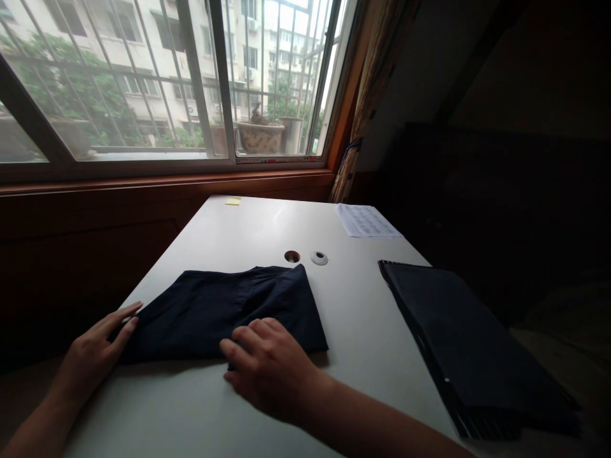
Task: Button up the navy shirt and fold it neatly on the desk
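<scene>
A folded dark navy garment [205, 312] lies flat on the white table [191, 407], creased towards its right half. At its left end, my left hand [98, 346] rests with thumb and fingers stretched out and apart, touching the corner of the cloth. My right hand [272, 366] is over the near edge, right of the middle, fingers curled and closed on the fabric. A small bit of dark cloth shows beneath its fingers; the fingertips are partly hidden.
To the right lies a flat black stack [468, 337] with ridged edges. Printed paper [367, 221] and a yellow sticky note [233, 201] lie at the far end. Mid-table are a round hole [292, 256] and a round grommet cap [319, 257]. A barred window [229, 83] stands behind.
</scene>
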